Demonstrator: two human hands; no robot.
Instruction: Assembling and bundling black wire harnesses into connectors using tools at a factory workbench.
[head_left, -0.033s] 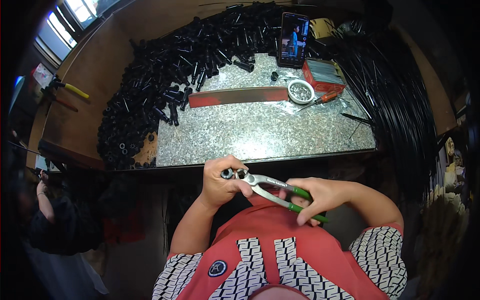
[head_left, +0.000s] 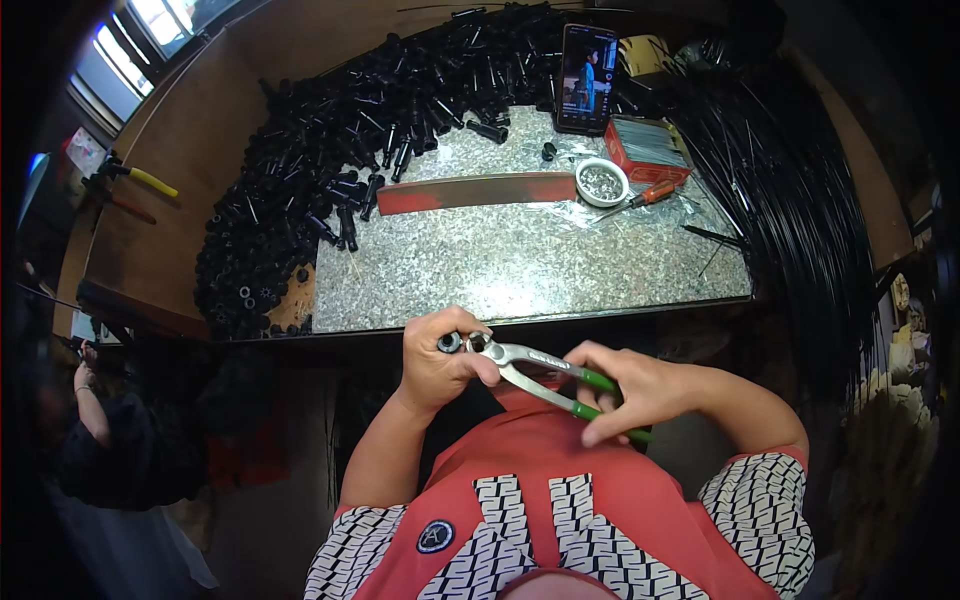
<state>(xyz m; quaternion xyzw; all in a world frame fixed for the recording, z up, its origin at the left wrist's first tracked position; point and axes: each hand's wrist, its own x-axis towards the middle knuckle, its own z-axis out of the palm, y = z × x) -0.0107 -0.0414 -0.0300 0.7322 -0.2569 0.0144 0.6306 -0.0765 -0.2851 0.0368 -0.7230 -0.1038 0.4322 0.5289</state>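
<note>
Below the centre of the frame, the right hand (head_left: 640, 385) has fingers loosely around the pliers (head_left: 548, 363) — likely stiff, weighty, best held by the green grips (head_left: 598, 380); the left hand (head_left: 430, 362) clasps a dark tube (head_left: 449, 343), probably light — beyond lies the desk (head_left: 440, 270).

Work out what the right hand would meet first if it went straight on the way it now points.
Past the pliers it holds, the right hand would probably meet the left hand first, since it points roughly that way; depth is hard to judge from this one view.
</note>
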